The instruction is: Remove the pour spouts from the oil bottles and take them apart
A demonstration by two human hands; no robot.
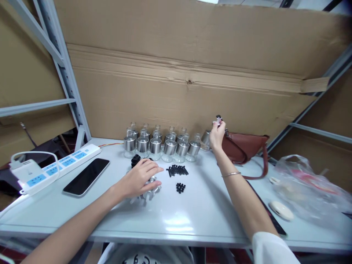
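My right hand (217, 135) is raised at the back right, its fingers pinched on a small piece (219, 118) with a dark top and a pale lower part, too small to name. My left hand (144, 172) lies with fingers stretched out over a pile of shiny silvery pieces (147, 196), partly hiding them. Just beyond its knuckles sit black ribbed round parts (135, 160). Right of that hand are a row of thin black tubes (177, 170) and a cluster of small black rings or caps (180, 188). Glass bottles with metal sleeves (156, 145) stand in two rows behind.
Tilted beside my right wrist is another metal-sleeved bottle (205, 140). A brown bag (244, 148), a clear plastic bag (310, 183), a white oval case (281, 210) and a dark flat object (271, 214) lie right. A phone (86, 177) and power strip (62, 168) lie left. Cardboard (176, 95) walls the back.
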